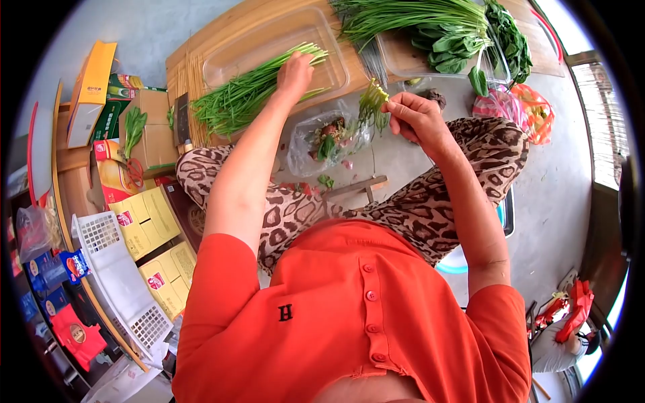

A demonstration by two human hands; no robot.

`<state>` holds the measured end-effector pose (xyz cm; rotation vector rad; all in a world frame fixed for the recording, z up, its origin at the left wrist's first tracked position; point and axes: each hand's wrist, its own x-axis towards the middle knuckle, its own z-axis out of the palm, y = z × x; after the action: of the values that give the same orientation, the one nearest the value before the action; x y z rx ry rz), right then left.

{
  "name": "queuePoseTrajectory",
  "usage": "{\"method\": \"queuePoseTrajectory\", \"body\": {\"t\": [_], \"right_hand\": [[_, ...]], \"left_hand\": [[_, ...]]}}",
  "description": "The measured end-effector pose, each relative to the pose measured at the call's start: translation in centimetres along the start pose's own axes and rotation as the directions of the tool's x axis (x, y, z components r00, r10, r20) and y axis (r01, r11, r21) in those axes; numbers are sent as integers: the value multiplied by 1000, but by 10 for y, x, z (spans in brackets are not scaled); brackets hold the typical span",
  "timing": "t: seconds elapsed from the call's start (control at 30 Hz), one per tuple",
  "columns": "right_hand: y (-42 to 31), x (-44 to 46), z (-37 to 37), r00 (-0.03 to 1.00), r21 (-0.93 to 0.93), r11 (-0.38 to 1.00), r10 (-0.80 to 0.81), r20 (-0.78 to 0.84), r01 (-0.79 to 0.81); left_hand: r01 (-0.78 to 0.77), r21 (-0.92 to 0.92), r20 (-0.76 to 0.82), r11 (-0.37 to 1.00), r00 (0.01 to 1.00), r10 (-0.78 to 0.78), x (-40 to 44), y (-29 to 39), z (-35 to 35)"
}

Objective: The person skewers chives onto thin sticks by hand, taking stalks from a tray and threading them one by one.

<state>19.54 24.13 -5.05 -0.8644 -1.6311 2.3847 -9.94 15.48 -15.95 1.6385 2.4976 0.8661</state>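
Observation:
My left hand (294,77) is closed over the pale stem ends of a bunch of green chives (242,101). The chives lie along the near side of a clear plastic tray (235,47), their tips pointing left. To the right, my right hand (418,121) pinches a small tuft of limp, yellowish-green chives (373,104), which hangs down from the fingertips. Below that tuft, between my knees, a clear plastic bag (302,148) holds leafy scraps and dark bits.
A second clear tray (396,60) carries long green stalks (410,17) and leafy greens (453,43). A cleaver (183,121) and thin sticks (196,80) lie at the wooden table's left. Bags (531,111) rest right; boxes (144,218) and red scissors (133,173) sit left.

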Motion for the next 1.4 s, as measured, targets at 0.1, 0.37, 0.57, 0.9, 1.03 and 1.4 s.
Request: {"method": "queuePoseTrajectory", "body": {"t": [0.1, 0.37, 0.57, 0.9, 1.03, 1.4], "right_hand": [[-2, 0, 0, 1000, 1, 1000, -1, -8, 1], [-2, 0, 0, 1000, -29, 1000, -10, -12, 10], [-1, 4, 5, 1000, -57, 998, -19, -4, 19], [7, 6, 1, 1000, -78, 997, -14, -21, 13], [5, 6, 3, 1000, -73, 997, -20, -14, 19], [10, 12, 6, 1000, -81, 997, -6, 7, 6]], "left_hand": [[-3, 250, 128, 968, 991, -30, 2, 5, 1], [-95, 193, 222, 976, 974, 51, -6, 13, -27], [-68, 167, 484, 984, 875, -22, -13, 11, -36], [31, 162, 474, 986, 875, -105, -15, 5, -27], [-14, 193, 478, 981, 875, -81, -15, 1, -29], [105, -61, 49, 993, 994, -102, -7, -17, -57]]}}
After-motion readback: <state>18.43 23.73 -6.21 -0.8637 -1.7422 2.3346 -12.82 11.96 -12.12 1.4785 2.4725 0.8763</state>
